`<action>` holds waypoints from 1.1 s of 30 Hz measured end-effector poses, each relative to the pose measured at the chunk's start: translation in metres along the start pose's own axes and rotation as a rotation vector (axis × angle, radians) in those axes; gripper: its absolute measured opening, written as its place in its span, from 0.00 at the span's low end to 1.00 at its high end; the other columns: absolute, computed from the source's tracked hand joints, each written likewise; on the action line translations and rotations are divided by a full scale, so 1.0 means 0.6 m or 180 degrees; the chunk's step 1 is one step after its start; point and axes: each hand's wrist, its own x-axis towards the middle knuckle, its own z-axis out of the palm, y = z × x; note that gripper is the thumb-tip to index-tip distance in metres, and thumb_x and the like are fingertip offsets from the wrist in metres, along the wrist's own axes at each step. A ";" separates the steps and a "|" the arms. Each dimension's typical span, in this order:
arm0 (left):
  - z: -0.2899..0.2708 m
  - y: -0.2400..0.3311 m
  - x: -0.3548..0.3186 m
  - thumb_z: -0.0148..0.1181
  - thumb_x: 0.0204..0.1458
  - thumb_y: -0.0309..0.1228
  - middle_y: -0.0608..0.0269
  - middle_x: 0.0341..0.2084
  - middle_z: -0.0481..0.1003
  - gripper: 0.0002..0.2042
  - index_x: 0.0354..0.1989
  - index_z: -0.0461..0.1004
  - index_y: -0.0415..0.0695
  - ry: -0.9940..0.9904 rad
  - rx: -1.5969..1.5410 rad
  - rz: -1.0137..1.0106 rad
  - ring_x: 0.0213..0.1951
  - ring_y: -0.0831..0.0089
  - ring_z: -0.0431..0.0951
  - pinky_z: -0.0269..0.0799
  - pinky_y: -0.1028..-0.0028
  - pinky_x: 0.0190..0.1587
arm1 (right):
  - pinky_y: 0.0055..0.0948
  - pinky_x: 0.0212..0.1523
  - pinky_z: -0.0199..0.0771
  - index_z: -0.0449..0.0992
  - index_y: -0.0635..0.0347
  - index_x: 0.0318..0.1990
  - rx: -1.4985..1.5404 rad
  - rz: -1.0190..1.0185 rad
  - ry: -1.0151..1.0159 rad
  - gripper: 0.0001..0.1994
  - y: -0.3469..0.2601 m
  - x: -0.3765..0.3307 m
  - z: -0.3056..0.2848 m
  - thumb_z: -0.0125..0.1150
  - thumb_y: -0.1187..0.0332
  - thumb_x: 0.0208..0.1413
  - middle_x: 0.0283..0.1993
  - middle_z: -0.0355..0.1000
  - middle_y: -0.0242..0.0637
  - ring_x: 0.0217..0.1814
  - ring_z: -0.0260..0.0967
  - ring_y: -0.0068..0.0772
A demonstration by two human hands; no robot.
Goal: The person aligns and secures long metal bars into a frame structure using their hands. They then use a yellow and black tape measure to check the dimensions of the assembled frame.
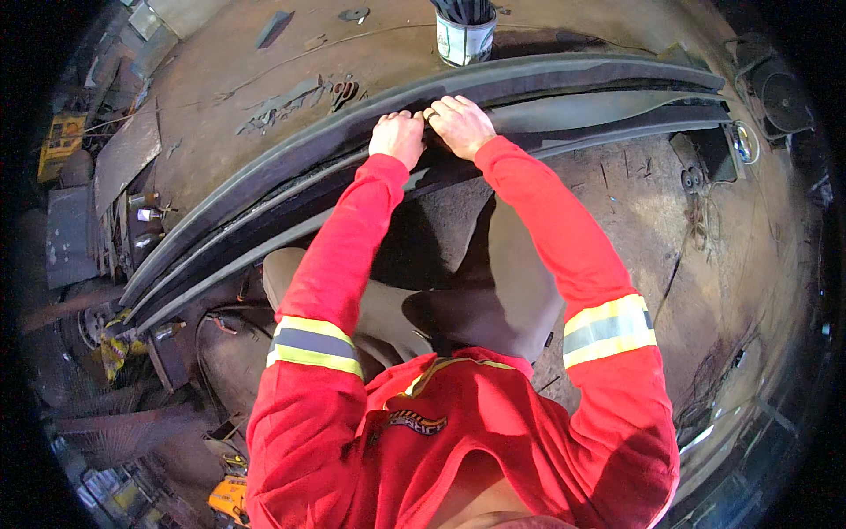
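Observation:
A long dark beam (291, 163) with grey edges runs across in front of me from left to right, bowed by the lens. Along its middle lies a thin grey strip (573, 111), which widens and twists right of my hands. My left hand (398, 137) is closed, fingers curled over at the strip's line. Close beside it, my right hand (460, 126), with a ring on one finger, is also closed there. The fingertips and the edge under them are hidden, so the exact grip does not show. My knees are bent below the beam.
Beyond the beam stands a white bucket (464, 42) with dark lengths in it. Scissors-like dark-handled tools (344, 93) and scraps lie on the brown floor. Metal sheets (128, 154) and clutter fill the left side; a yellow tool (229, 499) sits at lower left. Cables lie at right.

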 end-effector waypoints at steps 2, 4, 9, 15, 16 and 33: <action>0.008 0.005 0.008 0.64 0.38 0.29 0.56 0.31 0.76 0.13 0.35 0.73 0.42 0.0109 0.0072 0.0002 0.39 0.59 0.77 0.72 0.63 0.44 | 0.30 0.47 0.66 0.73 0.55 0.39 -0.0170 -0.0008 0.0011 0.10 0.005 -0.005 -0.005 0.53 0.68 0.49 0.38 0.70 0.30 0.46 0.68 0.30; 0.012 0.009 0.010 0.55 0.46 0.27 0.57 0.33 0.77 0.06 0.34 0.74 0.45 0.0103 -0.0031 0.0038 0.40 0.61 0.78 0.71 0.62 0.44 | 0.32 0.48 0.67 0.73 0.57 0.41 -0.0083 0.0009 -0.0131 0.11 0.007 -0.011 -0.009 0.54 0.69 0.48 0.39 0.69 0.31 0.47 0.67 0.32; -0.014 -0.013 0.010 0.65 0.41 0.39 0.52 0.34 0.77 0.18 0.40 0.75 0.45 -0.0115 -0.0898 -0.0034 0.40 0.55 0.78 0.74 0.59 0.42 | 0.38 0.51 0.67 0.74 0.56 0.45 0.0194 0.0256 -0.0932 0.16 0.021 -0.021 -0.071 0.59 0.60 0.49 0.43 0.70 0.36 0.51 0.66 0.39; -0.014 -0.004 0.015 0.57 0.48 0.53 0.48 0.36 0.77 0.23 0.42 0.77 0.46 0.0011 -0.1798 0.0381 0.42 0.53 0.77 0.71 0.60 0.45 | 0.42 0.50 0.70 0.79 0.54 0.45 0.0788 0.1266 -0.1706 0.15 0.064 -0.037 -0.142 0.58 0.59 0.52 0.45 0.75 0.48 0.49 0.71 0.48; -0.015 -0.008 0.024 0.56 0.49 0.53 0.48 0.36 0.77 0.23 0.42 0.77 0.45 -0.0156 -0.1776 0.0303 0.42 0.53 0.77 0.71 0.60 0.45 | 0.42 0.48 0.71 0.79 0.54 0.42 0.0678 0.1089 -0.1800 0.14 0.071 -0.014 -0.152 0.59 0.59 0.52 0.43 0.75 0.48 0.47 0.72 0.48; -0.002 0.081 0.048 0.66 0.38 0.41 0.58 0.26 0.76 0.16 0.29 0.75 0.42 -0.0165 0.0072 -0.0117 0.35 0.62 0.75 0.71 0.65 0.41 | 0.39 0.32 0.76 0.79 0.56 0.24 0.0896 -0.0777 -0.0558 0.06 0.123 -0.013 -0.020 0.56 0.69 0.45 0.27 0.76 0.42 0.33 0.77 0.41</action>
